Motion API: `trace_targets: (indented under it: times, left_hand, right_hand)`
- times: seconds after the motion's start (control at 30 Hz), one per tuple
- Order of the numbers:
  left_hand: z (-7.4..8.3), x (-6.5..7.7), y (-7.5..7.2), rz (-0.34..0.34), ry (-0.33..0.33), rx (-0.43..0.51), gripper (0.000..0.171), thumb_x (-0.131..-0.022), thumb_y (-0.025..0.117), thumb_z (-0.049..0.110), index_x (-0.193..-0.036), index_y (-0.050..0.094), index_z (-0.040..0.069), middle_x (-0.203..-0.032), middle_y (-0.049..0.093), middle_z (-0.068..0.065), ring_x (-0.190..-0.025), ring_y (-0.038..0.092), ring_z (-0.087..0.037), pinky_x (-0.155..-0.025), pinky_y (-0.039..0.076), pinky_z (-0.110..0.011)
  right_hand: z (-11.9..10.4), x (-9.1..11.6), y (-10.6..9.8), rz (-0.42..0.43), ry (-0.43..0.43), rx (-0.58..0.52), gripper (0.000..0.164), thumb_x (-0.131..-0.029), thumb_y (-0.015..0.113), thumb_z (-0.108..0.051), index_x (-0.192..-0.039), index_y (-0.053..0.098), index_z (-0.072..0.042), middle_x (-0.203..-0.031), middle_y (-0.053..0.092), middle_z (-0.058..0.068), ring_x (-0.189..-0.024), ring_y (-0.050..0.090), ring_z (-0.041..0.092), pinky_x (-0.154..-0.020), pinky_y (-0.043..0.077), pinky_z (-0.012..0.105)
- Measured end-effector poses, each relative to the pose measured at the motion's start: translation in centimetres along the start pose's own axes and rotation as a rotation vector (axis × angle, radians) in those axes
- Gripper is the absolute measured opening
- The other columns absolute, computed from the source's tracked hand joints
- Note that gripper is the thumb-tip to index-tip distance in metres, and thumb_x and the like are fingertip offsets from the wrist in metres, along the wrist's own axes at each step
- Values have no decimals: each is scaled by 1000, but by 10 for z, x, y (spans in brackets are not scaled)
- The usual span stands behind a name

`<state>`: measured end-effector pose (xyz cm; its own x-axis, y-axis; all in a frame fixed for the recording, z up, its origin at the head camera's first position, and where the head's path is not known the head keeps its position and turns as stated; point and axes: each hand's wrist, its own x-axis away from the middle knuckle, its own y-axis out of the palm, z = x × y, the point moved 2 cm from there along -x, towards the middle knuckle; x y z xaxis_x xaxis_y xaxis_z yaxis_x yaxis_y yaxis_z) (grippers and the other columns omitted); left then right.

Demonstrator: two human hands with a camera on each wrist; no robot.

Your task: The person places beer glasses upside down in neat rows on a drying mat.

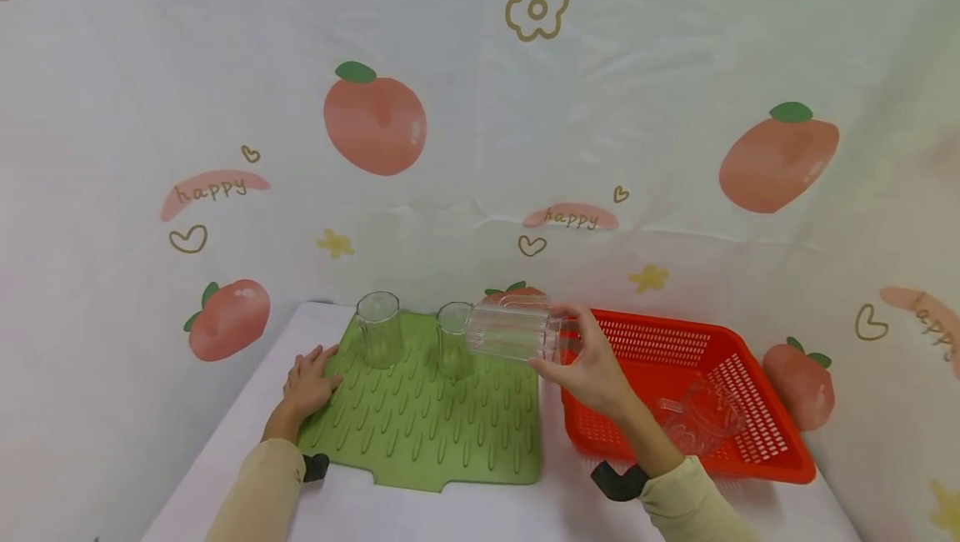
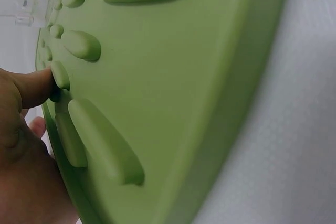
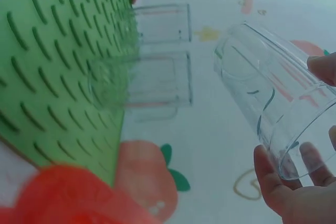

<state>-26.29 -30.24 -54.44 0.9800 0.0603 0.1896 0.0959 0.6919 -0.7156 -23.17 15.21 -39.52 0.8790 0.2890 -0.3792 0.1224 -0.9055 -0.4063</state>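
Note:
My right hand [image 1: 592,368] grips a clear mug [image 1: 506,332] by one end, fingers and thumb spread round it. The mug lies nearly sideways in the air above the right side of a green ridged mat [image 1: 420,434]. In the right wrist view, the same mug [image 3: 268,85] is seen tilted, with fingertips around its near rim. My left hand [image 1: 306,385] rests on the mat's left edge, its thumb touching a ridge in the left wrist view. Two clear glass vessels stand on the mat, one at the back left [image 1: 381,333], another [image 1: 453,346] just beside the held mug.
A red perforated basket [image 1: 690,329] stands right of the mat, with a clear handled mug [image 1: 705,421] inside. Under everything is a white tabletop [image 1: 465,517]. Close behind hangs a white cloth [image 1: 465,150] printed with fruit and hearts.

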Motion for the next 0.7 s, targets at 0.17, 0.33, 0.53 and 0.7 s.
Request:
trace_targets:
  times: [0.17, 0.33, 0.53, 0.7]
  left_hand:
    - [1, 1, -1, -1, 0, -9, 63, -104, 47, 18, -161, 22, 6, -168, 1, -27, -152, -15, -55, -118, -3, -76]
    - [4, 2, -2, 5, 0, -5, 63, -104, 48, 17, -161, 23, 5, -168, 2, -27, -152, -15, -56, -118, -3, -76]
    - [5, 3, -2, 3, -12, 9, 63, -104, 48, 17, -161, 23, 5, -168, 1, -27, -152, -15, -55, -118, -3, -75]
    - [4, 2, -3, -3, -12, 17, 63, -104, 48, 17, -161, 23, 6, -168, 0, -27, -152, -17, -55, -118, -4, -75]
  right_hand:
    - [0, 3, 17, -9, -31, -38, 67, -82, 85, -8, -136, 46, -12, -123, 56, 8, -110, 57, 28, -92, 59, 33]
    - [-3, 4, 37, -19, -40, -127, 67, -81, 84, -2, -134, 45, -7, -125, 54, 12, -108, 57, 22, -92, 58, 32]
    - [-1, 8, 62, -46, -22, -173, 68, -80, 84, -1, -134, 44, -7, -129, 52, 14, -109, 57, 22, -92, 58, 27]
    - [3, 10, 81, -56, -47, -199, 67, -79, 84, 0, -132, 44, -5, -128, 52, 15, -109, 58, 25, -91, 60, 34]
